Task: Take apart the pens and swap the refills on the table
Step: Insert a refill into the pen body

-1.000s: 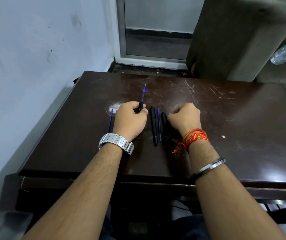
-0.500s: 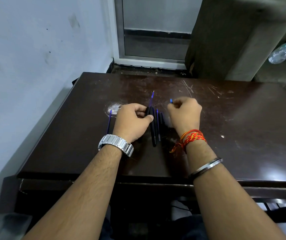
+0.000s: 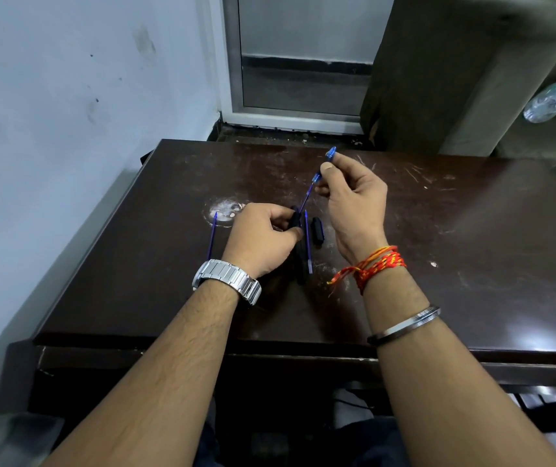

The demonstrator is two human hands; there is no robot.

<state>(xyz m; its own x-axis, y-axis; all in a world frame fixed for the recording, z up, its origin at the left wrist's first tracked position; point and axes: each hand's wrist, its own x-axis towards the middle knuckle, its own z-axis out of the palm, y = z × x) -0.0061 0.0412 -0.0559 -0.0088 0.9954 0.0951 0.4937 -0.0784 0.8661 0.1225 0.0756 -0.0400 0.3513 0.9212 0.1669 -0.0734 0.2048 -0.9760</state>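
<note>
I see left hand (image 3: 263,237) gripping matte black pen barrel (image 3: 294,221); right hand (image 3: 350,193) pinching thin blue refill (image 3: 307,195), long axis slanting up-right from barrel mouth.

Looks like a plain room in a home or small office, can't tell which. I'm sitting at a worn dark wooden desk (image 3: 438,230), top scratched, pushed against a scuffed pale painted wall (image 3: 67,96) at 9 o'clock. Aluminium-framed door (image 3: 303,62) at 12. Dark wooden cabinet (image 3: 438,62) at 1, a clear plastic bottle (image 3: 547,102) beside it at 2.
</note>
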